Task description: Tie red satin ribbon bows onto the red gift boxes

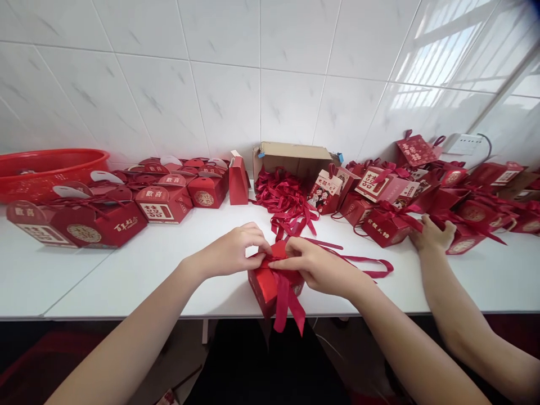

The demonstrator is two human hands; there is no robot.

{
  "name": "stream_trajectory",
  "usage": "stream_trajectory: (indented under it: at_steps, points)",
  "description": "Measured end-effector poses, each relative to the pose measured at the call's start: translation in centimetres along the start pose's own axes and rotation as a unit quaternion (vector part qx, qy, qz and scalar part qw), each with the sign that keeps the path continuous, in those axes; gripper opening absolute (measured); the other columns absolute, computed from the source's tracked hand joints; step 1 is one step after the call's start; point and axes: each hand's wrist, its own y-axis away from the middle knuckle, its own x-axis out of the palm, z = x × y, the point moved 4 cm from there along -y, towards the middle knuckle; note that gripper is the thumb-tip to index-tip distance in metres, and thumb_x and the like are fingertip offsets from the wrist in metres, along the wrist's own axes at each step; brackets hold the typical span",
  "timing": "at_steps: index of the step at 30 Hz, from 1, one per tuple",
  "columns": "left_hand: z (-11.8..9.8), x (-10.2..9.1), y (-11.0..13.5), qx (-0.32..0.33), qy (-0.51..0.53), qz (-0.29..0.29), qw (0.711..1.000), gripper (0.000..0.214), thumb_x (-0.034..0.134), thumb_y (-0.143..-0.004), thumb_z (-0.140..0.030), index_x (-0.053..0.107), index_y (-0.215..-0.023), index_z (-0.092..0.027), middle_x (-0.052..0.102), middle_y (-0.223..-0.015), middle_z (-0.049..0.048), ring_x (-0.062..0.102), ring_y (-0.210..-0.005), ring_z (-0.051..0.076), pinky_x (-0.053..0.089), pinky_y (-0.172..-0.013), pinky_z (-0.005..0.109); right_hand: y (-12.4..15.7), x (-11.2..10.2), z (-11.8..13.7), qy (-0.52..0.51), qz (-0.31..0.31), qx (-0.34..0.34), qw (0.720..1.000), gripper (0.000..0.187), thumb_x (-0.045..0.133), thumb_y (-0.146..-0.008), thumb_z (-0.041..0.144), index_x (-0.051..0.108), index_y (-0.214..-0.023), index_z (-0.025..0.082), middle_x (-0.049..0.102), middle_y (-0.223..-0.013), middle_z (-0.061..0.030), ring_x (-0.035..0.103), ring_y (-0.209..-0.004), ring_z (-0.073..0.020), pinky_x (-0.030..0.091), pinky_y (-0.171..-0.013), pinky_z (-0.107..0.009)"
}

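Observation:
A small red gift box (260,288) stands at the table's front edge, directly before me. Red ribbon (291,306) crosses its top, and two loose tails hang down over the near side. My left hand (234,250) pinches the ribbon at the top of the box, thumb against forefinger. From the other side, my right hand (316,264) has its fingers closed on the same ribbon at the knot area, forefinger pointing inward. The fingertips partly hide the knot. Behind the box lies a long strip of ribbon (373,274) in a loop on the table.
Ribbons (280,191) spill from a cardboard box (295,149) by the wall. Red gift boxes stand at left (162,202) and right (383,228). A red plastic basket (54,169) sits far left. Another person's hand (434,233) touches boxes at right. A power strip (463,143) is behind.

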Motion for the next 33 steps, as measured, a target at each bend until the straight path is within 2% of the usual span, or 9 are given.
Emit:
stream_trajectory:
  at_steps: [5, 13, 20, 23, 28, 30, 33]
  points:
    - [-0.4, 0.2, -0.1, 0.005, -0.053, 0.003, 0.999, 0.02, 0.052, -0.077, -0.008, 0.066, -0.084, -0.02, 0.06, -0.079, 0.0018, 0.053, -0.084, 0.018, 0.042, -0.074, 0.028, 0.0, 0.3, 0.1, -0.017, 0.004, 0.012, 1.0, 0.051, 0.046, -0.083, -0.002, 0.066, -0.117, 0.03, 0.043, -0.087, -0.0041, 0.044, -0.077, -0.015, 0.045, -0.067, -0.026]
    - [-0.8, 0.4, 0.1, -0.027, 0.041, 0.021, 0.999, 0.012, 0.052, -0.071, -0.011, 0.05, -0.077, -0.021, 0.054, -0.083, 0.001, 0.049, -0.084, 0.018, 0.043, -0.074, 0.028, 0.1, 0.2, 0.0, -0.081, -0.017, -0.006, 0.997, 0.06, 0.04, -0.077, -0.009, 0.069, -0.112, 0.03, 0.039, -0.087, -0.0037, 0.044, -0.078, -0.0143, 0.048, -0.068, -0.027]
    - [-0.3, 1.3, 0.1, -0.015, 0.114, 0.057, 0.992, 0.005, 0.053, -0.082, -0.02, 0.053, -0.077, -0.021, 0.051, -0.106, 0.0053, 0.045, -0.107, 0.02, 0.042, -0.092, 0.03, -0.1, 0.4, 0.1, -0.125, -0.029, -0.028, 0.991, 0.052, 0.042, -0.079, -0.007, 0.071, -0.109, 0.025, 0.041, -0.089, -0.0051, 0.046, -0.082, -0.0155, 0.048, -0.072, -0.03]
    - [0.2, 1.1, 0.3, -0.015, 0.119, 0.046, 0.992, 0.011, 0.056, -0.083, -0.026, 0.053, -0.074, -0.02, 0.052, -0.111, 0.0054, 0.045, -0.11, 0.021, 0.04, -0.094, 0.032, 0.0, 0.4, 0.0, -0.13, -0.029, -0.027, 0.991, 0.056, 0.041, -0.078, -0.008, 0.07, -0.111, 0.027, 0.041, -0.09, -0.0048, 0.046, -0.083, -0.0155, 0.048, -0.073, -0.03]
    - [0.1, 0.1, 0.5, -0.025, 0.031, -0.01, 0.999, 0.02, 0.056, -0.085, -0.034, 0.053, -0.071, -0.019, 0.055, -0.102, 0.0065, 0.043, -0.109, 0.024, 0.037, -0.095, 0.038, 0.1, 0.4, 0.0, -0.112, -0.039, -0.037, 0.992, 0.054, 0.041, -0.08, -0.005, 0.07, -0.109, 0.028, 0.039, -0.086, -0.003, 0.045, -0.078, -0.0144, 0.048, -0.07, -0.029]
    - [-0.3, 0.2, 0.6, -0.026, 0.06, -0.017, 0.998, 0.019, 0.054, -0.086, -0.032, 0.05, -0.073, -0.02, 0.055, -0.102, 0.0066, 0.044, -0.106, 0.023, 0.039, -0.092, 0.036, 0.1, 0.3, 0.1, -0.116, -0.062, -0.044, 0.99, 0.049, 0.041, -0.082, -0.003, 0.07, -0.109, 0.026, 0.042, -0.086, -0.0038, 0.047, -0.078, -0.0146, 0.048, -0.068, -0.028]
    - [-0.8, 0.9, 0.8, -0.037, 0.162, -0.031, 0.986, 0.017, 0.053, -0.086, -0.03, 0.045, -0.075, -0.02, 0.057, -0.102, 0.0062, 0.049, -0.098, 0.02, 0.044, -0.084, 0.033, 0.3, 0.0, 0.1, -0.146, -0.133, -0.046, 0.979, 0.037, 0.044, -0.084, 0.001, 0.066, -0.106, 0.021, 0.052, -0.089, -0.0056, 0.051, -0.08, -0.0154, 0.047, -0.068, -0.029]
